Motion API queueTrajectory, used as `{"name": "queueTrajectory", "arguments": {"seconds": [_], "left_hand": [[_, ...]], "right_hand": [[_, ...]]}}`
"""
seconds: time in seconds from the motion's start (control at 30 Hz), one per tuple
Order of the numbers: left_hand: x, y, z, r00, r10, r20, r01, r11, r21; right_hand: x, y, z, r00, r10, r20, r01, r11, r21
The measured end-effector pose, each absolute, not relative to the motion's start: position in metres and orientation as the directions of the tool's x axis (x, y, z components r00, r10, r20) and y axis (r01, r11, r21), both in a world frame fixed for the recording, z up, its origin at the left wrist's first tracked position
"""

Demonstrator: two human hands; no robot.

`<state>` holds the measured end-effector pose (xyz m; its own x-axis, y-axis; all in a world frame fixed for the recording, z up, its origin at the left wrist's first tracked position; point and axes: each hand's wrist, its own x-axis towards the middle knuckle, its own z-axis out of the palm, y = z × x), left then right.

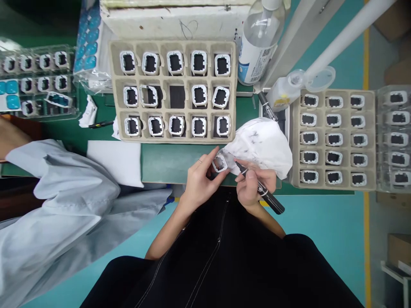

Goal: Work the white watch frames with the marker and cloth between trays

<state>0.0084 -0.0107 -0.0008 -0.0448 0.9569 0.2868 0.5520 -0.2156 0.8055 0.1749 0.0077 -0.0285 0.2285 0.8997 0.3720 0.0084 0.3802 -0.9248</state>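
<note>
My left hand (pixel 202 177) is closed around a small white square frame (pixel 220 163), pinched between thumb and fingers over the table's front edge. In my right hand (pixel 256 184) is a black marker pen (pixel 269 199), its dark tip pointing left toward the frame, a short gap from it. Under the right fingers lies a crumpled white cloth (pixel 261 143) with dark smudges. Beyond my hands stands a beige moulded tray (pixel 176 139) of similar white frames with dark centres; one middle-row pocket holds no frame.
At right are another beige tray (pixel 345 128) and a clear plastic tray (pixel 382 128) of frames. A pump bottle (pixel 258 47) and a smaller bottle (pixel 285 90) stand behind the cloth. A folded white cloth (pixel 114 161) lies left, near a co-worker's grey-blue sleeve (pixel 73 184).
</note>
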Motion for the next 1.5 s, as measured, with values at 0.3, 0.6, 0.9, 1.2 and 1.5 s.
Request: {"name": "queueTrajectory", "arguments": {"seconds": [0.3,0.6,0.9,1.2,1.5], "left_hand": [[-0.07,0.055,0.058,0.02,0.852,0.524,0.865,-0.277,0.419],[-0.111,0.127,0.091,0.188,0.963,0.194,0.942,-0.233,0.242],[-0.077,0.165,0.086,0.259,0.95,0.173,0.91,-0.3,0.287],[-0.089,0.193,0.091,0.372,0.925,0.079,0.89,-0.38,0.252],[-0.097,0.18,0.1,0.402,0.878,0.259,0.831,-0.468,0.299]], "right_hand": [[0.172,0.015,-0.022,0.348,0.849,0.397,-0.107,0.457,-0.883],[0.174,0.011,-0.03,0.32,0.869,0.378,-0.101,0.428,-0.898],[0.175,0.008,-0.034,0.288,0.895,0.34,-0.104,0.382,-0.918],[0.178,0.006,-0.04,0.267,0.907,0.327,-0.09,0.361,-0.928],[0.178,0.011,-0.036,0.262,0.901,0.346,-0.103,0.382,-0.918]]}}
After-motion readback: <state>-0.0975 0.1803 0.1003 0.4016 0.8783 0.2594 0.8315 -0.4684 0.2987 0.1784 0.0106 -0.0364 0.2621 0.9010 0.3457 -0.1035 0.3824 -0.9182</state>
